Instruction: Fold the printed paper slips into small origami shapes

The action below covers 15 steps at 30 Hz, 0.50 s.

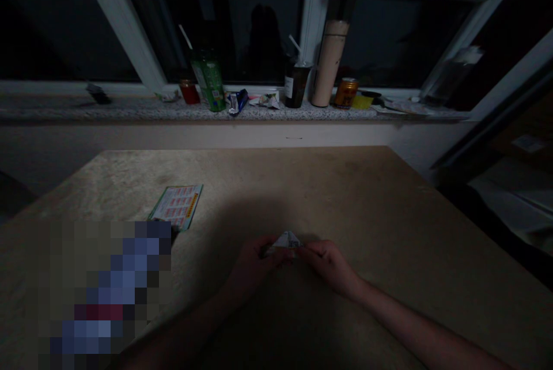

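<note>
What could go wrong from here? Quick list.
1. Crumpling or tearing: the left hand and right hand both hold one small, peaked piece of printed paper, so uneven pulling might crease or rip it.
2. Misalignment: the light is dim and the hands sit in shadow on the table, so the paper's edges may be hard to line up.

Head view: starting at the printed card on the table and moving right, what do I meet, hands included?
Printed card → left hand → small pointed paper → right hand.
</note>
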Motion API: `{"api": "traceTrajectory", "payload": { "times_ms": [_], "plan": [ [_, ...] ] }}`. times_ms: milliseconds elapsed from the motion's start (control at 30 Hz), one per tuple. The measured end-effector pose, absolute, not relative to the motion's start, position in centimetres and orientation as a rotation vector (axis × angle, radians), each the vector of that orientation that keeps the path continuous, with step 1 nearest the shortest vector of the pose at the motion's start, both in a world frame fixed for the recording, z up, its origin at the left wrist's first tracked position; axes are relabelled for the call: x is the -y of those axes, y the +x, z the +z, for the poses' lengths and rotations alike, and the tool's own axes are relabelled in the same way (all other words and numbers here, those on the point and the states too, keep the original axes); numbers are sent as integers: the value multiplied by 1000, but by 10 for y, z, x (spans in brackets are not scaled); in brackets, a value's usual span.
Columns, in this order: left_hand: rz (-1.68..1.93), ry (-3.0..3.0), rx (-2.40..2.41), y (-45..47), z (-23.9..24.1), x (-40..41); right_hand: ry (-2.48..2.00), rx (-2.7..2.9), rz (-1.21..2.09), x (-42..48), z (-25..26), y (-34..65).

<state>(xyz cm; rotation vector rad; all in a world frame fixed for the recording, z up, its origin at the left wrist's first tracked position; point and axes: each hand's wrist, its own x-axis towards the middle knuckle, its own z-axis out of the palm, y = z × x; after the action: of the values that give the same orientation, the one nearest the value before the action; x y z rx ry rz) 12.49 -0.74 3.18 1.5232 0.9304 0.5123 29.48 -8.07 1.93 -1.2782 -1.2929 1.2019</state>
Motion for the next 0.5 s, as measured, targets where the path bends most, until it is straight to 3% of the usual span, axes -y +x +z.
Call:
{"api": "traceTrajectory", "payload": {
  "times_ms": [167, 500],
  "plan": [
    [528, 1279, -829, 124, 29, 4, -1253, 1272, 1155, 81, 20, 294],
    [461, 1412, -845, 122, 29, 4, -1374, 1192, 1141, 79, 20, 294]
  ]
}}
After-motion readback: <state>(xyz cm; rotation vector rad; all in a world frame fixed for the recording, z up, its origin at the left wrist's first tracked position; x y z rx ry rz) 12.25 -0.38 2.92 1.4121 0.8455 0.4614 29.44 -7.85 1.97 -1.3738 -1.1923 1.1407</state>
